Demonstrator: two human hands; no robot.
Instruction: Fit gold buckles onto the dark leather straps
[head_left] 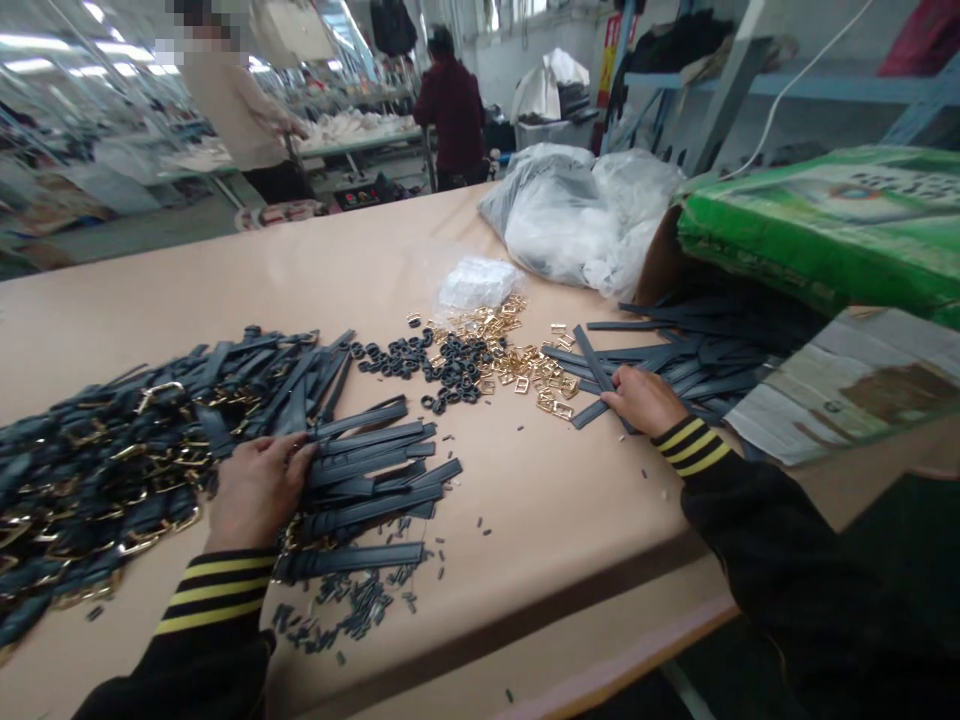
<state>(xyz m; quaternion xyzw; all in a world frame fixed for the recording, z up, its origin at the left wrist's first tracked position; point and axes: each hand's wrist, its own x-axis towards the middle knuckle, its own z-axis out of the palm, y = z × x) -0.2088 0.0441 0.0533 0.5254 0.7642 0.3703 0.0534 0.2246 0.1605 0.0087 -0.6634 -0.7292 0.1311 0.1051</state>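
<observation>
**We are working among dark grey straps (367, 490)**

Flat and narrow with squared ends, they are lying in a loose fan on the beige worktop (570, 560), under our left grip (259, 490), though we cannot tell whether it is clenched or released. Our right grip (645, 400) is lying on a second spread of straps (675, 365), its state equally unclear, near a cardboard box (660, 265). Between them, gold buckles (525, 375) and small black rings (450, 365) are lying scattered, while a heap of buckled straps (97, 480) is sprawling leftward.
</observation>
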